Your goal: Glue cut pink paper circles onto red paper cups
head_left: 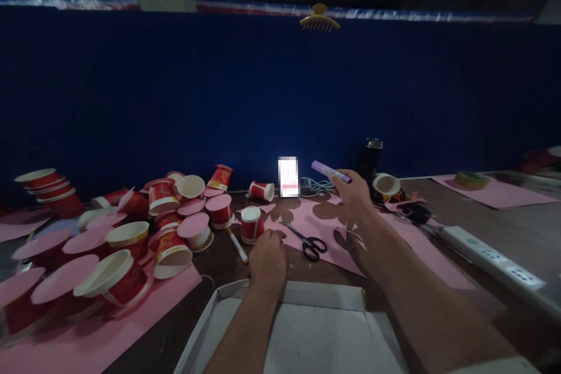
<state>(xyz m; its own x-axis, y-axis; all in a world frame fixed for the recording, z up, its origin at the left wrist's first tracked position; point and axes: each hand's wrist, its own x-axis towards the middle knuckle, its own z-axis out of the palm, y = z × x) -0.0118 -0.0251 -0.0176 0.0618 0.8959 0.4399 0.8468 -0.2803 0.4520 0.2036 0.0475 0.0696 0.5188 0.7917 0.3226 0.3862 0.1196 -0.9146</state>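
Note:
A purple marker [332, 171] is pinched in my right hand [353, 190], held up above the pink paper. My left hand [268, 254] rests low over the table with its fingers curled down; whatever lies under them is hidden. Just beyond it stands a small red and white paper cup [252, 225]. An orange and white pen-like stick [237, 245] lies to its left. Black-handled scissors [313, 247] lie between my hands on the pink paper [333, 254], which has round shapes cut out of it.
Many red paper cups [131, 236], several with pink discs, crowd the left side. A shallow white box [324, 298] sits in front. A bright phone-like screen [288, 176] stands at the blue wall, near a dark bottle [370, 158]. A power strip [495, 263] lies right.

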